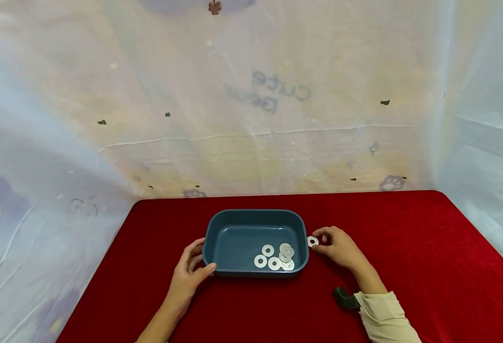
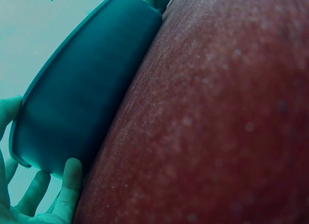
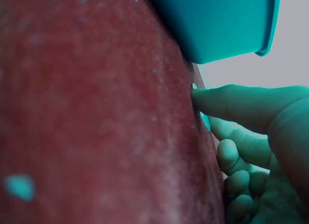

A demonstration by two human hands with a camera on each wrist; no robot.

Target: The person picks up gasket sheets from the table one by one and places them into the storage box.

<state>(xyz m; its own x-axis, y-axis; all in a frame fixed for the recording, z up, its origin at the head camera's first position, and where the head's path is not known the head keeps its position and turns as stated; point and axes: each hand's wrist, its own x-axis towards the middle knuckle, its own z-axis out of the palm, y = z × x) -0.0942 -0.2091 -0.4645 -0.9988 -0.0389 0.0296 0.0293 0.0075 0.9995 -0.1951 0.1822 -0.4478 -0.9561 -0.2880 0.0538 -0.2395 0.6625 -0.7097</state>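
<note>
A dark blue rectangular bin [image 1: 234, 243] sits on the red cloth, several flat metal washers [image 1: 286, 252] lying in its near right part, some overlapping. My left hand [image 1: 183, 283] grips the bin's left end, thumb on the near corner of the rim and fingers along the outer wall. In the left wrist view the fingertips [image 2: 72, 171] press against that wall. Just outside the bin's right side, my right hand [image 1: 341, 248] pinches a single washer [image 1: 309, 240] between thumb and index finger, down at the cloth. The right wrist view shows the thumb [image 3: 231, 102] partly hiding this washer.
Red cloth [image 1: 406, 247] covers the table under the bin. Pale printed sheeting [image 1: 251, 157] hangs behind the table and along both sides. A dark band [image 1: 346, 300] is worn on the right wrist. A small blurred pale spot [image 3: 19, 186] shows on the cloth.
</note>
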